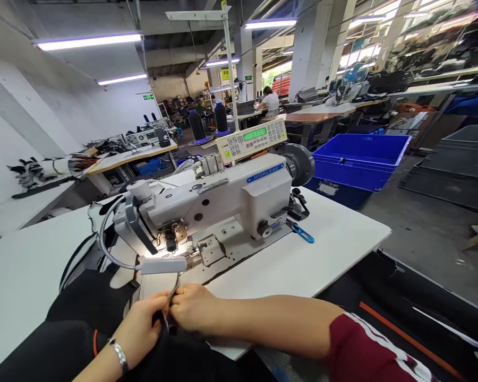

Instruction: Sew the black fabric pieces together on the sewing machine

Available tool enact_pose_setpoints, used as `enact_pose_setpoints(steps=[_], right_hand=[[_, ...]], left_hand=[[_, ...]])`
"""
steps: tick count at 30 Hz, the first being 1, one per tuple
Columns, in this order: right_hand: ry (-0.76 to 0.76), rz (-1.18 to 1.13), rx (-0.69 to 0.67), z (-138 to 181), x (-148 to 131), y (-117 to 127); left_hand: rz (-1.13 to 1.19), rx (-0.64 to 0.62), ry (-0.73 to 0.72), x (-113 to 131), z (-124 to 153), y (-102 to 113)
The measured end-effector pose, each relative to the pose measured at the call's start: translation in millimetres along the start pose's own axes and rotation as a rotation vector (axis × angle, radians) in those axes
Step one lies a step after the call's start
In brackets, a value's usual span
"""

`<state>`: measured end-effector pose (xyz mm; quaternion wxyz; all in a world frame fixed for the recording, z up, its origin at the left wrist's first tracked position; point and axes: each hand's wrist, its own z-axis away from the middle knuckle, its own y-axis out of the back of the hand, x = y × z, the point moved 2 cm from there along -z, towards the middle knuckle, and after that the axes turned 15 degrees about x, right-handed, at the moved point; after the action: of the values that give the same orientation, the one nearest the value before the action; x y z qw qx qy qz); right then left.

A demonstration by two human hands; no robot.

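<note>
My left hand (140,322), with a bracelet on its wrist, pinches the edge of a black fabric piece (91,297) just in front of the sewing machine (223,196). Close against it, my right hand (193,306) is closed on the same edge. The piece has a light-coloured panel (159,285) that runs up under the machine head. Above both hands hangs a small lamp (163,266) on a bent metal hose, lighting the needle area. Dark fabric spreads over the table's left side and down toward my lap.
Blue thread snips (301,232) lie on the white table (342,225) by the machine's base. Two dark thread cones (197,127) stand behind the control panel (255,139). Blue bins (358,159) stand on the floor to the right. A person (270,101) sits farther back.
</note>
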<state>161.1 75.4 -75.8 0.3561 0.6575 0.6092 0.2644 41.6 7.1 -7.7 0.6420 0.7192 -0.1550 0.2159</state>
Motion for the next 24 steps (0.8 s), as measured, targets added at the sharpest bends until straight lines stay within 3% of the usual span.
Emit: enact_pose_setpoints(steps=[4,7,11,18,24], right_hand=[[0.158,-0.058,0.165,10.0,-9.9,17.9],[0.286,-0.148,0.075,12.1,-15.3,24.0],[0.239,-0.122,-0.114,8.5,-16.3,27.6],[0.230,-0.107,-0.120,3.4,-10.5,26.5],[0.161,-0.055,-0.144,1.1,-5.8,26.5]], left_hand=[[-0.009,-0.014,0.137,-15.8,3.1,-7.2],[-0.118,-0.020,0.136,-18.0,4.1,-12.5],[-0.276,-0.058,0.060,-9.8,4.8,-21.1],[-0.194,-0.071,0.012,2.2,-8.7,-19.5],[-0.117,-0.009,0.024,-5.4,-19.6,-22.5]])
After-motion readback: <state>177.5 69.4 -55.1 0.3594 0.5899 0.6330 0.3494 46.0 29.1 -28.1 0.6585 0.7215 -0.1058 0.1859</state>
